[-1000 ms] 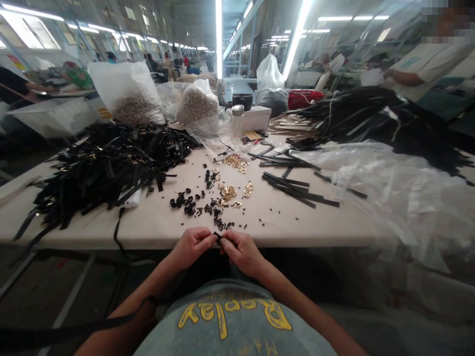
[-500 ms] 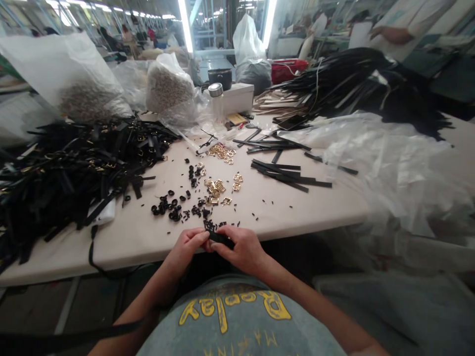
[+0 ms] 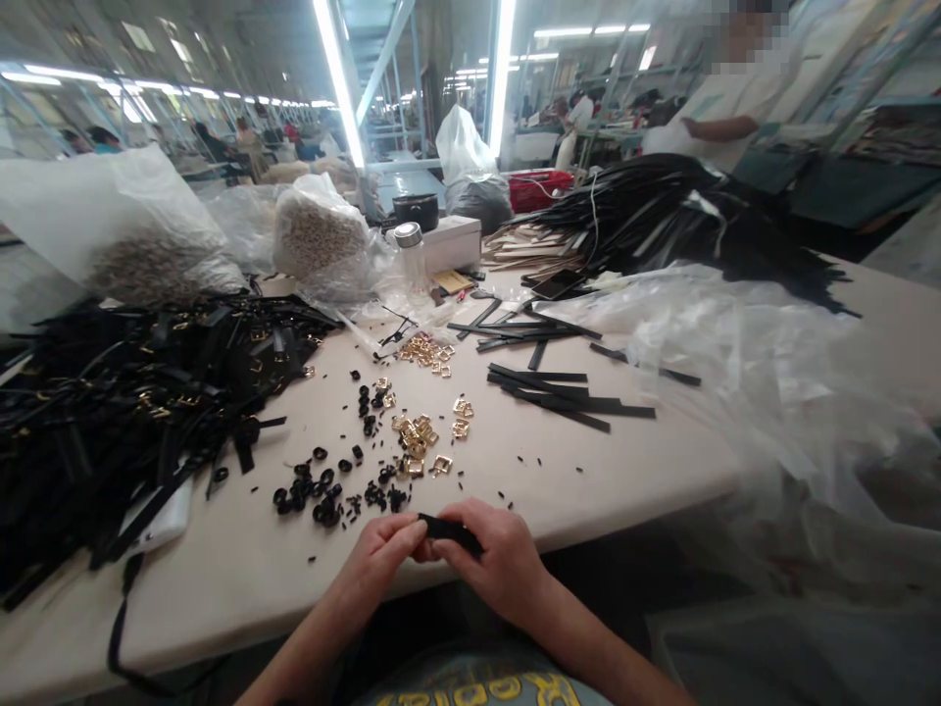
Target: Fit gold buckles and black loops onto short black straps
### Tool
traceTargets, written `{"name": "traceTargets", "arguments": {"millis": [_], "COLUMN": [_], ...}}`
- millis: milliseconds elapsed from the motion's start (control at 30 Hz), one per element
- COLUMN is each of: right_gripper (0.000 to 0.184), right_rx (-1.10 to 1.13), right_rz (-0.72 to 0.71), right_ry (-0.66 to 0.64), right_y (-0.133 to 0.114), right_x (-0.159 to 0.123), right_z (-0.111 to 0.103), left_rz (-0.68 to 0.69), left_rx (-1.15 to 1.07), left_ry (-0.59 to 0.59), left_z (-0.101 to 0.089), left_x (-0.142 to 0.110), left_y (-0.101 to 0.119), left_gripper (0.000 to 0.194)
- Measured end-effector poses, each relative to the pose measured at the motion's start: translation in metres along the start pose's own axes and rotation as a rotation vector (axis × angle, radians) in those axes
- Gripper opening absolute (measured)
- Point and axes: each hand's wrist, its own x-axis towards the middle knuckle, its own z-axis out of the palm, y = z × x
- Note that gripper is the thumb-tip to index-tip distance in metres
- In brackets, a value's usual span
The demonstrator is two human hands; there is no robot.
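Observation:
A short black strap is gripped between both hands at the table's front edge. My left hand pinches its left end, and my right hand is closed around the right part, hiding some of it. Just beyond my fingers lie small black pieces and black loops. Gold buckles form a loose pile behind those, with more gold buckles farther back. Loose black straps rest on the table to the right.
A heap of black straps with buckles covers the left side. Plastic bags, a glass bottle and a white box stand at the back. Clear plastic sheeting and a large black strip bundle lie right. A person stands beyond.
The view has tilted up, so the table and hands appear lower in the picture. Both hands keep hold of the black strap in nearly the same pose.

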Motion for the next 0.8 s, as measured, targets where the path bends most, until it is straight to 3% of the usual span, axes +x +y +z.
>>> {"name": "traceTargets", "arguments": {"millis": [267,400,533,633,733,800], "right_gripper": [0.019,0.022,0.024,0.023,0.023,0.023], "right_rx": [-0.11,-0.168,-0.186,-0.192,-0.199,-0.205], "right_rz": [-0.124,-0.118,0.016,0.105,0.116,0.12], "right_ry": [0.023,0.022,0.056,0.067,0.082,0.088], "right_y": [0.016,0.026,0.042,0.056,0.063,0.064], "right_x": [-0.002,-0.002,0.003,0.007,0.008,0.008], "right_z": [-0.003,-0.01,-0.023,-0.026,-0.024,-0.022], "left_rz": [0.008,-0.001,0.012,0.084,0.188,0.254], "left_rx": [0.135,0.191,0.244,0.375,0.713,0.964], "left_ry": [-0.08,-0.121,-0.048,0.165,0.355,0.355], "left_z": [0.003,0.0,-0.031,-0.067,-0.096,-0.105], "left_x": [0.01,0.013,0.031,0.06,0.095,0.116], "left_y": [0.009,0.013,0.018,0.021,0.023,0.024], "left_gripper": [0.038,0.035,0.036,0.034,0.024,0.02]}}
